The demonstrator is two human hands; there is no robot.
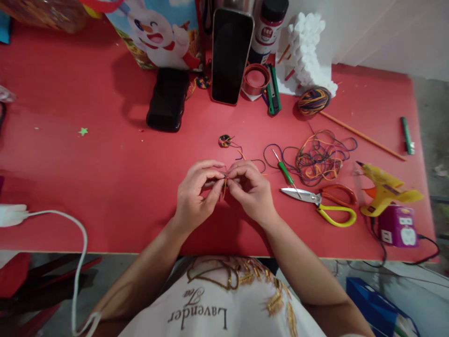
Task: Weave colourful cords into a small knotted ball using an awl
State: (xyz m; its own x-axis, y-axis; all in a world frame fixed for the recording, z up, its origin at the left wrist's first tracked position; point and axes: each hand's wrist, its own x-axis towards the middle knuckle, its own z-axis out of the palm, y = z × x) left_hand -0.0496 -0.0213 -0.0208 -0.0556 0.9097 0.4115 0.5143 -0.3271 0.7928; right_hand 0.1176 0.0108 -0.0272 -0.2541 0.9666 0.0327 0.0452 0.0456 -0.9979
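My left hand (201,189) and my right hand (250,187) meet over the red table, both pinching a small piece of multicoloured yarn (225,181). Its exact shape is mostly hidden by my fingers. Just beyond my fingertips lies a small round crocheted piece (225,141) with loose yarn tails. A crochet hook (286,172) with a green handle rests to the right of my right hand, its end by the scissors (305,195), which have one orange and one yellow handle. A loose tangle of variegated yarn (317,159) spreads behind them.
A yellow glue gun (382,187) leans by a purple box (398,227) at the right. A yarn ball (314,100), a thin stick (365,135) and a green cutter (273,91) lie farther back. An upright phone (232,56) and a black phone (168,100) stand beyond my hands.
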